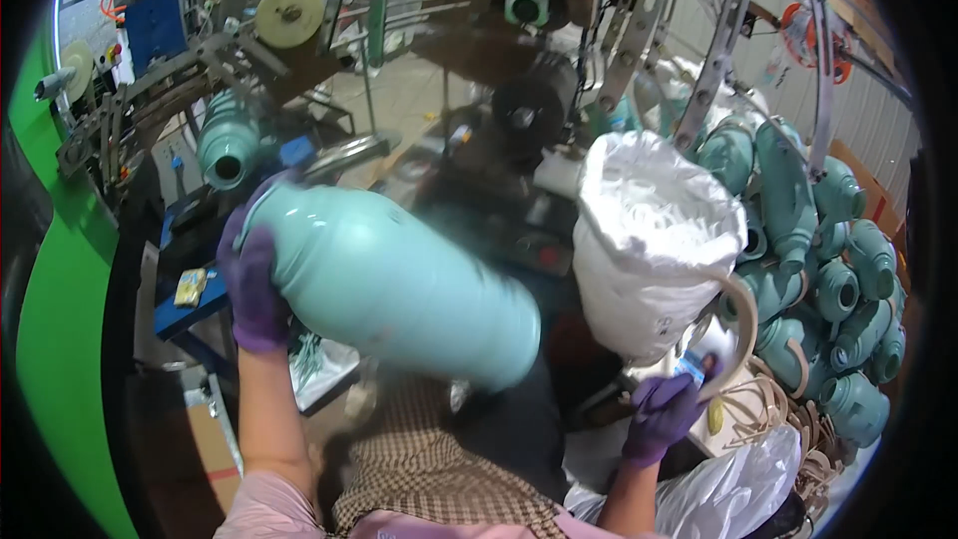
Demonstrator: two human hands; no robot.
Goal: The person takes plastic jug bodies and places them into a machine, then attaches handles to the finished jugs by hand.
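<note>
My left hand (256,289), in a purple glove, is closed on one end of a large teal plastic flask shell (399,279). The shell is tilted in front of my body, its wider end toward the lower right. My right hand (663,414), gloved alike, grips the lower end of a curved beige handle (744,324). The handle's upper end passes in front of a white sack (639,289) of white pieces. The handle and the shell are apart.
At the right lies a heap of teal flask shells (788,200). Loose beige handles and a clear plastic bag (743,484) lie below it. Another shell (228,145) sits on machinery at the left, near a blue stand (185,311). Metal linkage arms (718,60) hang above the sack.
</note>
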